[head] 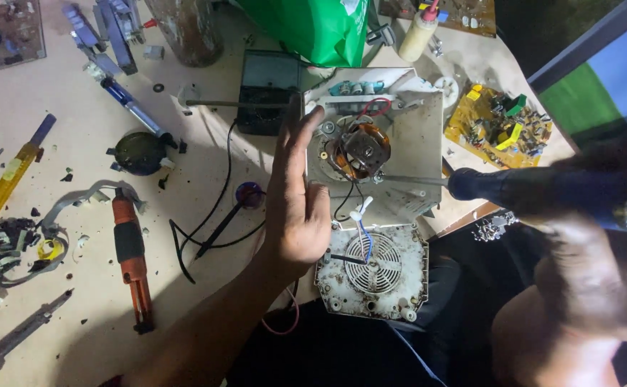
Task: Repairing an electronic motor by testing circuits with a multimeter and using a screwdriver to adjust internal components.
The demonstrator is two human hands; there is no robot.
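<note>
1. Screwdriver point(535, 190) in my right hand point(600, 251), fist clamped on its dark handle, lies level, shaft pointing left into the motor point(356, 149).
2. My left hand point(295, 193), fingers straight and together, braces the left edge of the one white housing point(417, 136).
3. I see one vented cover point(372, 271) overhanging the table edge; clutter crowds the left.

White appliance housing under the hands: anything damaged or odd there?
The white housing lies open, its copper-wound motor exposed. The detached vent cover is grimy, hanging over the table edge by thin wires.
</note>
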